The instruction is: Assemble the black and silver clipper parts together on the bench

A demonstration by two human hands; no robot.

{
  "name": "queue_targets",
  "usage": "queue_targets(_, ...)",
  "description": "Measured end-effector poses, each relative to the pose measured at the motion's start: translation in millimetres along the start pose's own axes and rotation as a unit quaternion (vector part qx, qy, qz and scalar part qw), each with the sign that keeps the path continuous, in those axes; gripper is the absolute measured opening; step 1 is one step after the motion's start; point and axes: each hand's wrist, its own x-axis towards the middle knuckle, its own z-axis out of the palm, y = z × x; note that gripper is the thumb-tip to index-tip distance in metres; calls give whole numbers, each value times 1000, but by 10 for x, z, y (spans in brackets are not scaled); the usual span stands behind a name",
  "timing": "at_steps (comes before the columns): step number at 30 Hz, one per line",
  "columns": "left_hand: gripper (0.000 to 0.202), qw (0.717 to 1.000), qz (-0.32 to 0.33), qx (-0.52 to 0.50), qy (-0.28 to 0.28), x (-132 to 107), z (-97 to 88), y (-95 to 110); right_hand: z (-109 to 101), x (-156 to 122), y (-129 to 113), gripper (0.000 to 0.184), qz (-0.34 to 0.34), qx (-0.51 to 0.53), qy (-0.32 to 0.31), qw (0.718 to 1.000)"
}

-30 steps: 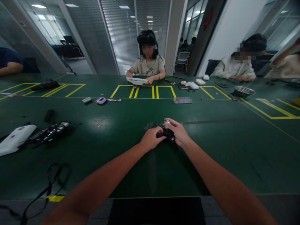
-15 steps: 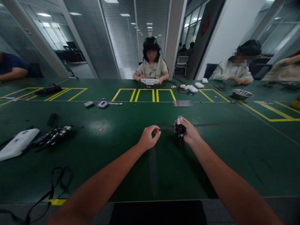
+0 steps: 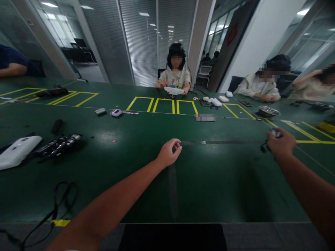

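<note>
My right hand (image 3: pixel 284 143) is raised over the right side of the table, its fingers wrapped round a small black bundle with a silver end (image 3: pixel 276 132). The bundle resembles coiled cord, but the hand hides much of it and its kind is unclear. A dark piece of it hangs below the fingers on the left. My left hand (image 3: pixel 170 152) rests on the green tabletop (image 3: pixel 209 181) near the middle, loosely curled. A gap shows between its thumb and fingers, with nothing held.
At left lie a white flat device (image 3: pixel 19 151), a black strapped bundle (image 3: pixel 59 146) and a black strap (image 3: pixel 54 209). Farther off are a lilac gadget (image 3: pixel 116 113) and a steel bowl (image 3: pixel 268 111). Across the table a person (image 3: pixel 175 75) holds a white dish; others sit at both sides.
My right hand has swung from near the middle far to the right, carrying the black bundle. My left hand stays in nearly the same place. The view has tilted slightly.
</note>
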Motion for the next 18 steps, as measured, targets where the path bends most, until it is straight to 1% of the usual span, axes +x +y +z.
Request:
queue_targets(1,22,1000,-1,-1,0,-1,-2,-2,-45,92,113,38,-34,-80,-22,996)
queue_targets(2,22,1000,0,-2,1,-2,-2,-6,-79,160,213,40,-65,-147,-60,985)
queue_targets(4,23,1000,1,0,0,0,6,-19,-102,225,370,41,-99,-242,-145,954)
queue_targets(5,24,1000,1,4,2,2,13,-28,-89,228,425,40,-104,-275,-183,938)
queue_targets(7,26,1000,-1,20,14,6,28,-46,-23,196,492,38,-92,-317,-237,914)
queue_targets(10,30,999,-8,43,22,7,41,-64,125,130,514,37,-63,-341,-293,891)
queue_targets(12,31,999,-15,48,19,5,38,-68,216,107,507,37,-54,-349,-314,881)
queue_targets(14,32,998,-22,48,17,2,32,-70,287,107,507,39,-44,-354,-318,878)
queue_targets(18,32,998,-28,47,8,4,24,-77,384,160,560,41,-9,-347,-297,889)
